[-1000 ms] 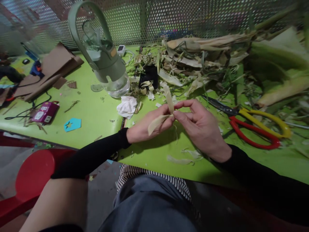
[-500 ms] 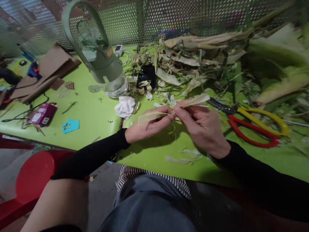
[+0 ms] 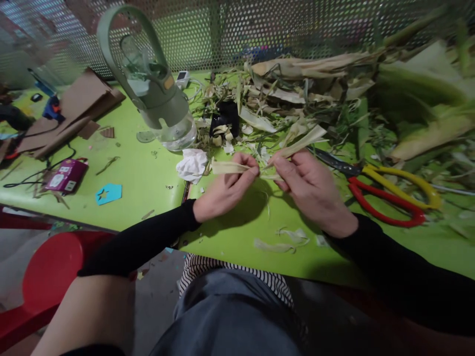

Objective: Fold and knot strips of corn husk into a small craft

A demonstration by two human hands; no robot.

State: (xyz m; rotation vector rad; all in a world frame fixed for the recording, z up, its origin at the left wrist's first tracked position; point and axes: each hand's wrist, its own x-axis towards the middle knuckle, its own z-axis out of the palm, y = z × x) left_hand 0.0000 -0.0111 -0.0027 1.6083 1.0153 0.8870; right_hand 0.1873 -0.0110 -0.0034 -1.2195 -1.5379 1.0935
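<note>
1. water tank (image 3: pixel 180 134), clear and round, forms the base of a tilted green device (image 3: pixel 148 74) at the back of the desk; whether it holds liquid cannot be told.
2. black box (image 3: pixel 227 117) stands just right of it, with pale husk scraps lying at its front edge.
3. bright green desk (image 3: pixel 141 168) carries a crumpled tissue (image 3: pixel 193 164), a blue card (image 3: pixel 108 193) with a star cut out, a purple packet (image 3: pixel 67 175), folded cardboard (image 3: pixel 81 104) at far left, and a big husk pile (image 3: pixel 315 89) across the back right.
4. scissors (image 3: pixel 389 198) with red and yellow handles lie flat just right of the right hand.
5. perforated metal screen (image 3: pixel 260 29) closes off the far side; a red stool (image 3: pixel 52 267) stands below the near left edge.
6. left hand (image 3: pixel 226 190) and right hand (image 3: pixel 311 190) meet above the desk's middle, both arms in black sleeves.
7. fingers of each hand are pinched on one husk strip (image 3: pixel 300 143): the left grips near its pale left end, the right its middle, and the free end juts up to the right, clear of the desk.
8. loose shreds (image 3: pixel 282 240) lie on the desk below the wrists.
</note>
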